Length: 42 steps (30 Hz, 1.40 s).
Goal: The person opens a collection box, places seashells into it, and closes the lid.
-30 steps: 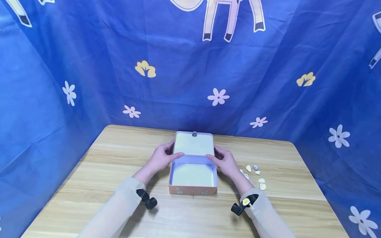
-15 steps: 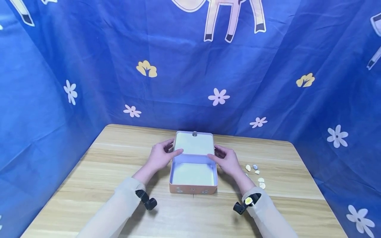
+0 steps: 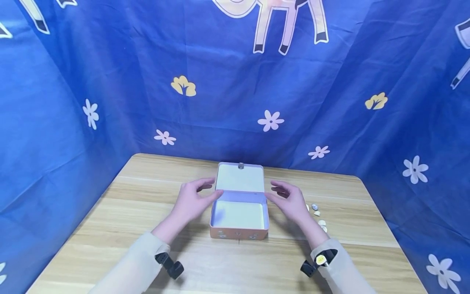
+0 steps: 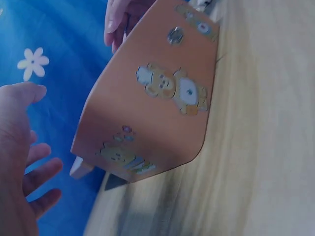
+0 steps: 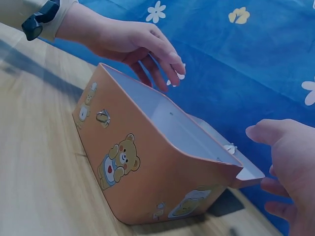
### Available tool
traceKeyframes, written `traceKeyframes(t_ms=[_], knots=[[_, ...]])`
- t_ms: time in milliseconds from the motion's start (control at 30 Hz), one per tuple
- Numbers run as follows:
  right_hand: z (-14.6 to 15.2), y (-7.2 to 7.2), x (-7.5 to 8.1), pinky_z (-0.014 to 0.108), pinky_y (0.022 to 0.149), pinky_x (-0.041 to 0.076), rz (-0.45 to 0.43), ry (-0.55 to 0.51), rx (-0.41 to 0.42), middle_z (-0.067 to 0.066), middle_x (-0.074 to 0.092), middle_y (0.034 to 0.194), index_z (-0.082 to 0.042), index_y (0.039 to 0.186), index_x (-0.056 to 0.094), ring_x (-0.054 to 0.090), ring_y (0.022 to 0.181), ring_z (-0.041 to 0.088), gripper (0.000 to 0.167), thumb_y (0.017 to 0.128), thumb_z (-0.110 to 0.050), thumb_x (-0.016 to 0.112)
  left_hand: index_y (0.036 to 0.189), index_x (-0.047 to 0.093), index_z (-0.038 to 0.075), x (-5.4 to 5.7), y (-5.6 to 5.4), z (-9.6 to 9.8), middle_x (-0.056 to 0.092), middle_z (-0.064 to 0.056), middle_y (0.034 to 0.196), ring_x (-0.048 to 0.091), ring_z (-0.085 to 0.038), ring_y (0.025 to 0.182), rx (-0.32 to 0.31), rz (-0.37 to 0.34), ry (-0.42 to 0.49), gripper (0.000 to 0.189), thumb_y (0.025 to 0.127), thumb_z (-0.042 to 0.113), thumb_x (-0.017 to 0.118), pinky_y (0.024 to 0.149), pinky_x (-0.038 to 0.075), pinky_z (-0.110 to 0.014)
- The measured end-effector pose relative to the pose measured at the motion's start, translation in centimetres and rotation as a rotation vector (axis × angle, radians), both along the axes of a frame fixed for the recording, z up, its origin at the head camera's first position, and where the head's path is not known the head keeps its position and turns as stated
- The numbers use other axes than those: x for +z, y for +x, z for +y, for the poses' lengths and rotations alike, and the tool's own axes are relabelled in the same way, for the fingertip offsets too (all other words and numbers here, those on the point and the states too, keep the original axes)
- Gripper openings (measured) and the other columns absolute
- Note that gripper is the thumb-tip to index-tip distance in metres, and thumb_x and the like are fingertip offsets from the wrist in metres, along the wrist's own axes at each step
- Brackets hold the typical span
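Note:
An orange tin box with bear pictures and a metal clasp stands on the table, its lid swung back and its pale inside bare. To its left is my left hand, fingers loosely bent and thumb overlapping the box's edge in the head view. My right hand hovers at the other side with its thumb near the rim. In the right wrist view, a gap shows between the right hand and the tin box. The left wrist view likewise shows the left hand away from the box wall.
Several small shell-like pieces, mostly pale, and a bluish one lie on the wooden table right of the box, partly hidden by the right forearm. A blue patterned curtain rises behind the table and at both sides.
Both hands have let go of the lid's sides and moved outward, away from the box. The lid stays leaned back, and the right forearm covers more of the small pieces.

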State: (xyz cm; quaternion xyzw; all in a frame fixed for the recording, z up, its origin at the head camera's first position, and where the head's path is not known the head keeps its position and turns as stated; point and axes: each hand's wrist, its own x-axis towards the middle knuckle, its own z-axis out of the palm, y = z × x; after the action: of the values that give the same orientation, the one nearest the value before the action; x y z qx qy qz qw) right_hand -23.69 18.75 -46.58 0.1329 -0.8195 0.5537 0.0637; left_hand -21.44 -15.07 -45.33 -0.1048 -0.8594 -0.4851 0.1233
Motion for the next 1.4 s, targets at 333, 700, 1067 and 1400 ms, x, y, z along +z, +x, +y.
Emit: traceKeyframes(t_ms=[333, 700, 1067, 1400], knots=[[1.9, 2.1, 0.3, 0.045, 0.108, 0.054, 0.042, 0.026, 0.049, 0.016, 0.069, 0.135, -0.001, 0.134, 0.070, 0.068, 0.122, 0.034, 0.049, 0.090, -0.015, 0.087, 0.131, 0.075, 0.006, 0.4, 4.0, 0.7, 0.075, -0.009, 0.127, 0.068, -0.033, 0.123, 0.020, 0.059, -0.139, 0.077, 0.080, 0.063, 0.087, 0.107, 0.054, -0.053], [5.0, 4.6, 0.0, 0.049, 0.108, 0.053, 0.073, 0.129, 0.049, 0.011, 0.071, 0.134, -0.004, 0.135, 0.070, 0.067, 0.123, 0.034, 0.049, 0.091, -0.018, 0.087, 0.139, 0.068, 0.001, -0.8, 6.1, 1.4, 0.070, -0.016, 0.135, 0.068, -0.036, 0.123, 0.016, 0.154, -0.308, 0.094, 0.075, 0.066, 0.089, 0.106, 0.055, -0.051], [7.4, 6.4, 0.2, 0.037, 0.108, 0.054, 0.108, 0.140, 0.027, 0.004, 0.072, 0.133, -0.006, 0.132, 0.072, 0.066, 0.125, 0.029, 0.044, 0.092, -0.014, 0.086, 0.136, 0.067, -0.005, -2.2, 6.9, 1.5, 0.068, -0.020, 0.135, 0.068, -0.040, 0.121, 0.020, 0.194, -0.315, 0.093, 0.076, 0.062, 0.091, 0.103, 0.055, -0.052], [9.1, 7.4, -0.2, 0.024, 0.106, 0.052, 0.116, 0.125, 0.000, 0.009, 0.071, 0.132, -0.003, 0.131, 0.071, 0.068, 0.121, 0.032, 0.039, 0.094, -0.009, 0.082, 0.139, 0.067, -0.001, -2.9, 6.8, 1.6, 0.068, -0.017, 0.136, 0.067, -0.036, 0.123, 0.018, 0.157, -0.276, 0.091, 0.078, 0.062, 0.089, 0.104, 0.055, -0.049]])
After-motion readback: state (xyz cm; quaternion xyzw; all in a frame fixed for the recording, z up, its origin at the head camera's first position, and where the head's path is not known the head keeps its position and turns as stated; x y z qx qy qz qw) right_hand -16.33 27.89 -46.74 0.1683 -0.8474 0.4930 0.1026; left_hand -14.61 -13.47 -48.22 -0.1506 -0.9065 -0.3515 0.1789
